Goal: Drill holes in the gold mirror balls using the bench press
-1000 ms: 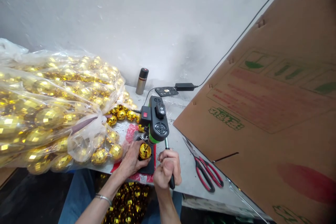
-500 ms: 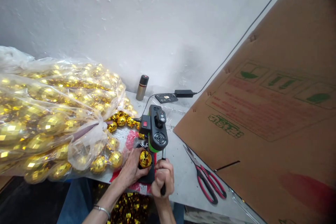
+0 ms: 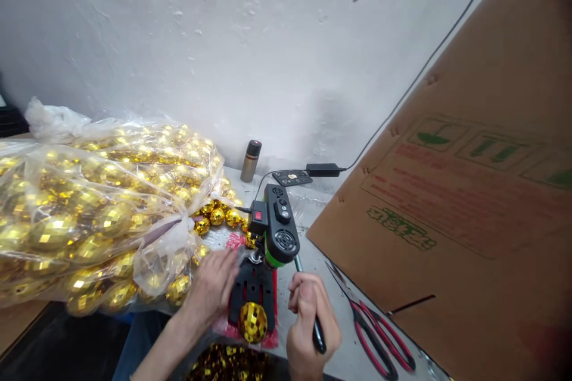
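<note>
Right, the big clear bag of gold mirror balls fills the bench's left side, with the small drill press just beside it. Left hand lies open, palm down, against the press's black base. Right hand is clenched round the lever, and one gold ball sits free on the base's front edge.

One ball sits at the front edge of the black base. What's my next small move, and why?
Probably close the left hand on a gold ball at the bag's edge: that hand looks empty and is beside it, nothing sits under the drill head, and the right hand grips the lever.
</note>
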{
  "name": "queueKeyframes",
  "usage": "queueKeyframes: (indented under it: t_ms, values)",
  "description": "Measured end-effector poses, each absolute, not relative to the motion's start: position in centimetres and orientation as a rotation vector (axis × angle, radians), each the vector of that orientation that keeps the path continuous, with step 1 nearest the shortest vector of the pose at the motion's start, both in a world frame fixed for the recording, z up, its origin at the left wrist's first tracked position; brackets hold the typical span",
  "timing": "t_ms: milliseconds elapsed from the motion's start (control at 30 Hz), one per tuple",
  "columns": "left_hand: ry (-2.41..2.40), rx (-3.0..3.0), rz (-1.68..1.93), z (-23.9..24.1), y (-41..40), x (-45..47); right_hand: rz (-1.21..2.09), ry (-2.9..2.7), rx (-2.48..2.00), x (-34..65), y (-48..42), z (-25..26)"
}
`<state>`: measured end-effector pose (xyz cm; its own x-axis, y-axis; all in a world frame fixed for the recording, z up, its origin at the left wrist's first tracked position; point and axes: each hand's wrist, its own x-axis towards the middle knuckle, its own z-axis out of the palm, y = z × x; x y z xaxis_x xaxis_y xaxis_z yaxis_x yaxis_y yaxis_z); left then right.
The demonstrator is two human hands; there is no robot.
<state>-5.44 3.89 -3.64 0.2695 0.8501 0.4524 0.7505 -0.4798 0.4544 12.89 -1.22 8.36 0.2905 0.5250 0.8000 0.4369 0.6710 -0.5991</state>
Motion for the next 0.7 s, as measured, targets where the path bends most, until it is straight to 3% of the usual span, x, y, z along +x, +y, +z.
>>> queueKeyframes:
  t_ms: [100, 400, 533, 700]
  values:
    - [1.800, 2.316, 0.577, -0.1, 8.0, -8.2, 0.065, -1.352, -0.897, 13.0, -1.4, 8.1]
    - [1.798, 2.217, 0.136, 2.4, 9.4, -10.7, 0.074, -1.373, -0.890, 13.1, -1.4, 7.8]
    - [1.786, 2.159, 0.115, 3.8, 9.4, -10.0, 0.058, -1.405, -0.900, 13.2, -1.5, 8.0]
    - [1.775, 2.035, 0.341, 5.1, 8.9, -9.6, 0.041, -1.408, -0.912, 13.3, -1.6, 7.9]
